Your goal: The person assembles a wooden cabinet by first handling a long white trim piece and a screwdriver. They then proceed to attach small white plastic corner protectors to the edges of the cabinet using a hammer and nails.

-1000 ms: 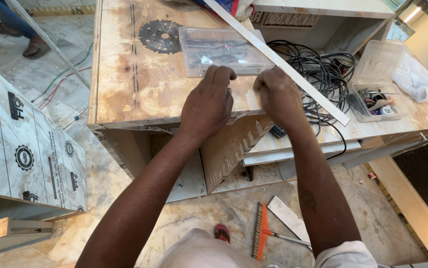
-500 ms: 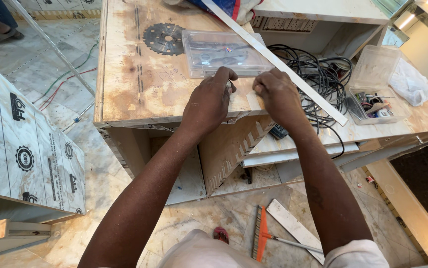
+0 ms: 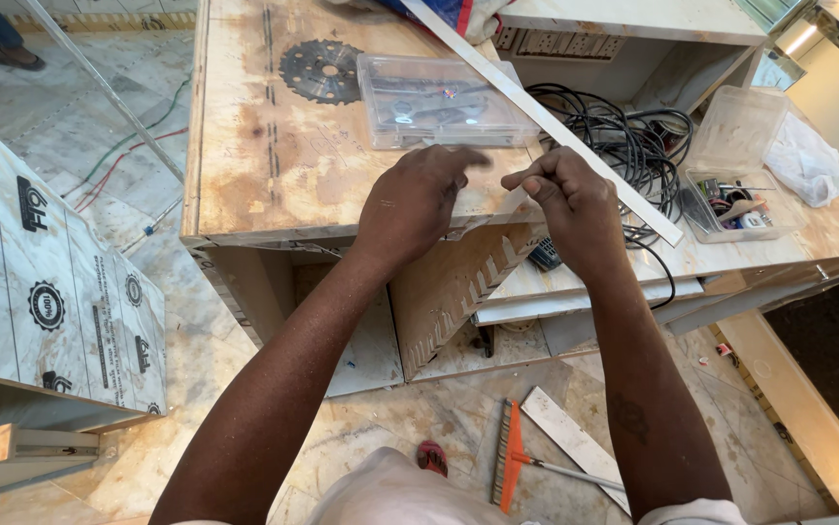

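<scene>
Both hands are raised just above the front edge of a plywood worktable (image 3: 244, 185). My left hand (image 3: 418, 202) has its fingers bunched and pointing right, blurred at the tips. My right hand (image 3: 567, 199) pinches thumb and fingers together, fingertips a short gap from the left hand's. Whatever may be between the fingers is too small to make out. Just beyond the hands lies a clear plastic case (image 3: 444, 97) with small parts inside. A long pale strip (image 3: 546, 117) runs diagonally past the right hand.
A circular saw blade (image 3: 320, 70) lies flat on the table at the back. Black cables (image 3: 619, 136) are heaped to the right, beside an open clear box (image 3: 742, 199) of small parts and a plastic bag (image 3: 805, 160). An orange-handled brush (image 3: 509, 457) lies on the floor.
Both hands have lifted off the table edge, where they lay flat, and their fingertips have come together in a pinch. The view has also shifted slightly.
</scene>
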